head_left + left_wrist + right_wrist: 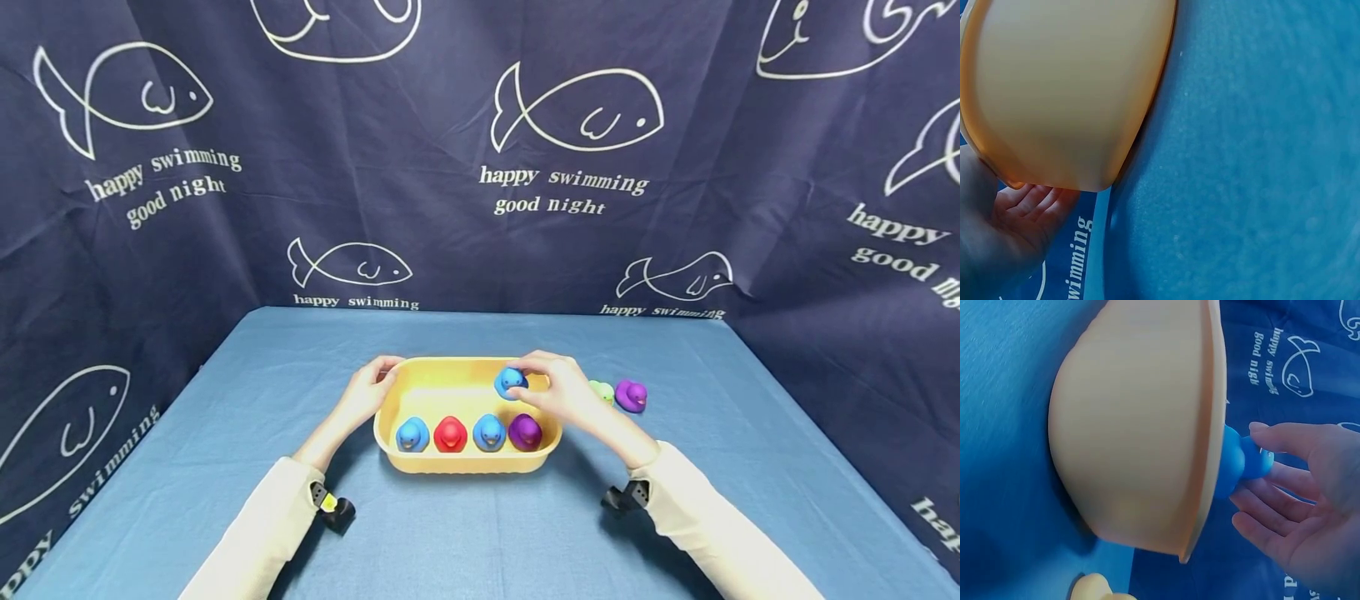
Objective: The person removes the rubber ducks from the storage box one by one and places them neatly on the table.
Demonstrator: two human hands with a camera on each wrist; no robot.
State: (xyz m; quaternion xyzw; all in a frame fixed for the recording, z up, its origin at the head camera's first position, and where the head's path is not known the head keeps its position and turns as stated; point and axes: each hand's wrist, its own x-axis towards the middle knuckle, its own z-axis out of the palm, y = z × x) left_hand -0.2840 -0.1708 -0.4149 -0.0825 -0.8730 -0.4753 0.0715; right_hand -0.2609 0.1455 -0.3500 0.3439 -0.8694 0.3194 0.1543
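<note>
A yellow plastic basin stands on the table, with a row of rubber ducks along its near side: a blue duck, a red duck, another blue duck and a purple duck. My left hand grips the basin's left end at the rim, its fingers partly hidden behind the wall in the left wrist view. Over the basin's far right part, my right hand pinches a blue duck between thumb and fingers. The right wrist view has this duck right at the rim, partly covered by the wall.
Right of the basin, a pale green duck, half hidden by my right hand, lies beside a purple duck. Blue cloth covers the table. A dark fish-print curtain hangs behind and at both sides.
</note>
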